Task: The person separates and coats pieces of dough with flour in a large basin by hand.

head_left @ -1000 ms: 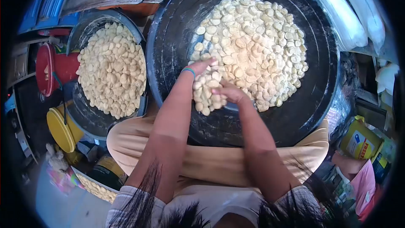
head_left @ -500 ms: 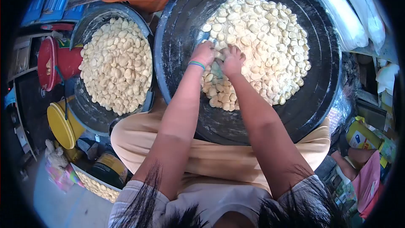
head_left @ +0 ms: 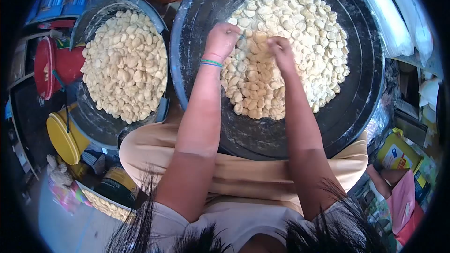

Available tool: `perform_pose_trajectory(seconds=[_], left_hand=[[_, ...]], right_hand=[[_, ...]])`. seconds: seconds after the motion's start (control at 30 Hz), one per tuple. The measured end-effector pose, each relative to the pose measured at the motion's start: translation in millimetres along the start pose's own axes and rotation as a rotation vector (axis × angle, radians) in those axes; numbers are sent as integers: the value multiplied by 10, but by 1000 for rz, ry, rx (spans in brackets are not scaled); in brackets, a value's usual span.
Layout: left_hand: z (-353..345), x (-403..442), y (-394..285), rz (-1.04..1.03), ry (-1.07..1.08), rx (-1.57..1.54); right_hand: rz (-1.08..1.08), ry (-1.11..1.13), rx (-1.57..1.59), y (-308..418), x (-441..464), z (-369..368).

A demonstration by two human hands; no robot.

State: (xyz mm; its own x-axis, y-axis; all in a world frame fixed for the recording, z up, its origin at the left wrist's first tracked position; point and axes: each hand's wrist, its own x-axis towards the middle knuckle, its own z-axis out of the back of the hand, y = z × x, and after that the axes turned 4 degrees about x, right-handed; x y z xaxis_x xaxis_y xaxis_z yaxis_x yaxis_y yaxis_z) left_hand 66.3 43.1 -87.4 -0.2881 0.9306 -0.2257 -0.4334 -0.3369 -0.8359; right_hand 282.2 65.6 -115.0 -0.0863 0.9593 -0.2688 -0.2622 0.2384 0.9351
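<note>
A wide black tub [head_left: 363, 61] in front of me holds a heap of pale, round, flattened pieces [head_left: 309, 33] that look like dough dusted with white powder. My left hand [head_left: 221, 41] is closed in a fist above the heap's left edge. A small teal bit [head_left: 242, 36] shows beside its fingers; what the fist holds is hidden. Over the middle of the heap, my right hand [head_left: 281, 50] has its fingers curled together, slightly blurred, and any thing in them cannot be made out. The two hands are apart, with pale pieces between them.
A second dark tub [head_left: 101, 131] heaped with similar pale pieces [head_left: 126, 65] stands to the left. Beyond it are a red bucket [head_left: 46, 68] and a yellow lid [head_left: 63, 138]. Clear plastic bags [head_left: 389, 23] lie at the right. Another person's pink clothing [head_left: 404, 197] shows at lower right.
My hands were close together around something greenish and translucent; they have separated, the left up and slightly left, the right to the right. That greenish thing no longer shows between them.
</note>
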Motion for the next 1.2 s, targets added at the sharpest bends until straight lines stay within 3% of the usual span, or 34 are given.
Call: perform_pose_trajectory(seconds=[0.03,0.1,0.13,0.2,0.23,0.27,0.33,0.37,0.43,0.47,0.53,0.57,0.67,0.7,0.73,0.77,0.8,0.9,0.97,1.07,1.13,1.17,1.2], left_hand=[[-34,7,20,45,106,29],[-58,-16,3,22,218,137],[-135,-17,67,65,153,193],[-338,-25,276,152,20,301],[-336,39,265,297,216,360],[-411,67,390,255,239,391],[-675,-10,746,177,294,451],[-640,-90,509,269,492,601],[-607,-362,64,343,642,756],[-583,-483,-38,381,712,842],[-580,-724,23,298,930,931],[-595,-766,47,251,1031,969],[-473,-472,180,140,1267,925],[-310,-363,103,319,1103,801],[-129,-247,40,355,890,694],[-47,-175,33,387,692,586],[-319,-127,374,359,349,639],[-742,-317,558,297,476,694],[-919,-652,479,305,534,812],[-611,-613,230,410,1128,651],[-465,-446,349,459,1127,596],[-418,-360,433,481,1134,566],[-424,-367,560,570,1002,314]], right_hand=[[135,127,-442,-132,69,-72],[267,121,-1187,-353,-175,-420],[19,430,-1216,168,-384,-510],[123,654,-1311,-43,-762,-620],[215,790,-1280,-98,-986,-579],[245,980,-1254,47,-1179,-455],[284,1028,-787,-96,-1424,-64],[290,1024,-515,-229,-1463,196],[-611,644,74,-96,-1407,749],[-726,370,8,-260,-1407,1032],[-1009,524,-484,-612,-1333,1546],[-1059,407,-578,-937,-1428,1616],[-1062,110,-291,-949,-1444,1066],[-1036,199,-53,-1147,-1478,849],[-999,284,184,-1322,-1478,619],[-967,369,117,-970,-1510,292],[-936,454,47,-449,-1526,74],[-955,524,82,218,-1492,119],[-1039,559,112,-106,-1350,582],[-1236,263,-7,-1136,-1454,1093],[-1107,98,494,-1358,-1606,721],[-1175,114,734,-1247,-1616,416],[-1076,179,807,-1045,-1665,170]])
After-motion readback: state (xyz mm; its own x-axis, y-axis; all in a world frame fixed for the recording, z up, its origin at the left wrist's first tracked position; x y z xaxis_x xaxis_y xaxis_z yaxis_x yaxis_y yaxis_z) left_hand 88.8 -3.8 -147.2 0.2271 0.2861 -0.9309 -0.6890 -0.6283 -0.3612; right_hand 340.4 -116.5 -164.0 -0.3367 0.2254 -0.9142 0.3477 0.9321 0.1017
